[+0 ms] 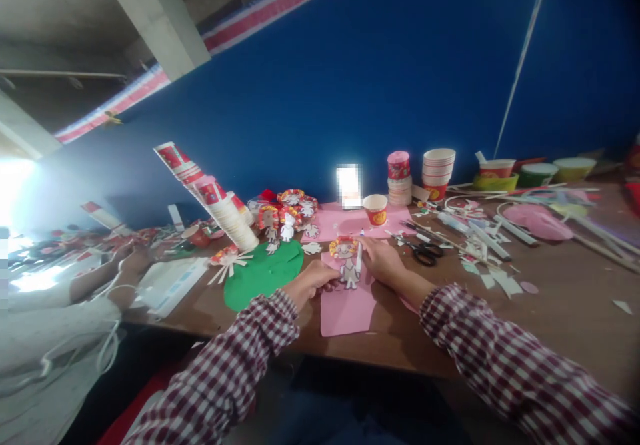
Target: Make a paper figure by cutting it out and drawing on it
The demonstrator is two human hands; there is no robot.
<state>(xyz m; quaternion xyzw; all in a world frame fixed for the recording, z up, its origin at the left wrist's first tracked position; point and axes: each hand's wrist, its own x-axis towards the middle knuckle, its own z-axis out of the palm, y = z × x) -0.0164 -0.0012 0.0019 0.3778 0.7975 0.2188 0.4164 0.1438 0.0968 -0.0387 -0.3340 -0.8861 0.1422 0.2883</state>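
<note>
A paper cut-out figure (349,273) with curly yellow-red hair stands out above a sheet of pink paper (345,316). From the left, my left hand (316,278) pinches the figure's lower side with its fingers curled. My right hand (383,258) is closed at the figure's upper right side, by the hair. A narrow white piece (359,256) shows beside those fingers; whether it is part of the figure I cannot tell. More cut-out figures (287,223) with similar curly hair lie behind my left hand, near a green paper shape (265,273).
A leaning stack of paper cups (215,195) rises at the left; upright cup stacks (439,171) and a single cup (376,210) stand at the back. Scissors (425,253) and paper scraps (503,278) lie to the right. Another person's arm (103,275) rests at far left.
</note>
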